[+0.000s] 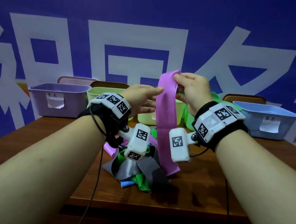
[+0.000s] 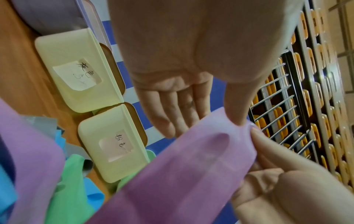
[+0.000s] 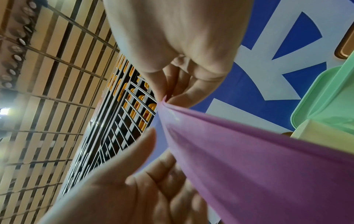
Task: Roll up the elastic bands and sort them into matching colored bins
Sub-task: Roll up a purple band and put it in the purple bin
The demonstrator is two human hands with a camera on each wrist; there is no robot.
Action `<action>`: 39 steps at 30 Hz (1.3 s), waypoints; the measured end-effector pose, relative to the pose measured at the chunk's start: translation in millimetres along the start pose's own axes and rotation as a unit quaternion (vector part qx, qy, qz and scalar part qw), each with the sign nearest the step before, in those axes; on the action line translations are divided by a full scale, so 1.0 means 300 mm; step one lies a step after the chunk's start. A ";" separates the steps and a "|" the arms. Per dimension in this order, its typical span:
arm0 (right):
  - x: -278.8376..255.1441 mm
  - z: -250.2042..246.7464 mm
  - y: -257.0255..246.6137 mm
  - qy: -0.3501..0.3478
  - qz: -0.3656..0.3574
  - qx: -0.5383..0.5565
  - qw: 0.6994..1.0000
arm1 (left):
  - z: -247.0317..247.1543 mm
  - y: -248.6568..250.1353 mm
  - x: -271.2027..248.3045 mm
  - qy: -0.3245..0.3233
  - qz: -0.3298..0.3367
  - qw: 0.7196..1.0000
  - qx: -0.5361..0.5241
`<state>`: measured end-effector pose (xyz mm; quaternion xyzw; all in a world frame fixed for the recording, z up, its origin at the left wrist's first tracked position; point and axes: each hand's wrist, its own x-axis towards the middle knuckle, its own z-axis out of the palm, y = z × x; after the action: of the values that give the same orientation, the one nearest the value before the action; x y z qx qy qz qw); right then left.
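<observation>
- Pink band [image 1: 164, 114] held up in the air above the table [image 1: 209, 185], hanging long; its lower end trails down to the heap of loose bands [image 1: 135, 170] — grey, green, blue, more pink.
- Right hand [image 1: 191, 91] pinches the band's top edge between thumb and fingertips; the right wrist view shows the material gathered into a tight pucker at that pinch.
- Left hand [image 1: 141, 99] sits beside the band just below the top, fingers straight and relaxed, thumb touching the band's edge. It holds nothing firmly.
- Bins stand in a row at the far edge of the table: purple bin [image 1: 58, 98], a yellow bin [image 1: 104, 94] and another with a paper label behind the band, green bin [image 1: 218, 102], blue bin [image 1: 266, 120].
- Step, as judged: straightening the band before the roll is started. No roll formed yet.
- Risks:
  - One pinch carries the whole band — if it slips, the band falls back onto the heap.
  - The trailing end may drag neighbouring bands along when lifted.
  - A puckered top edge would likely start a crooked roll that springs open.
  - No bin is plainly pink, so the labels matter; the purple bin invites a mis-sort.
</observation>
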<state>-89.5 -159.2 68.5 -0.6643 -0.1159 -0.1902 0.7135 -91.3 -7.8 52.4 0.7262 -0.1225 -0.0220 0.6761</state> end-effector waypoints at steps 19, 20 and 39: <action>0.117 -0.113 0.093 0.166 0.046 0.106 0.979 | 0.053 -0.117 0.046 -0.055 -0.038 0.996 0.063; 0.120 -0.116 0.099 0.168 0.047 0.103 0.979 | 0.050 -0.119 0.048 -0.057 -0.037 0.995 0.070; 0.096 -0.048 -0.028 0.033 -0.053 -0.060 0.996 | 0.031 0.080 0.027 0.038 0.072 0.996 0.032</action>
<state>-68.3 -177.2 87.0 -0.6923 -0.1154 -0.2564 0.6645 -88.8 -19.8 76.3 0.7372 -0.1495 0.0583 0.6564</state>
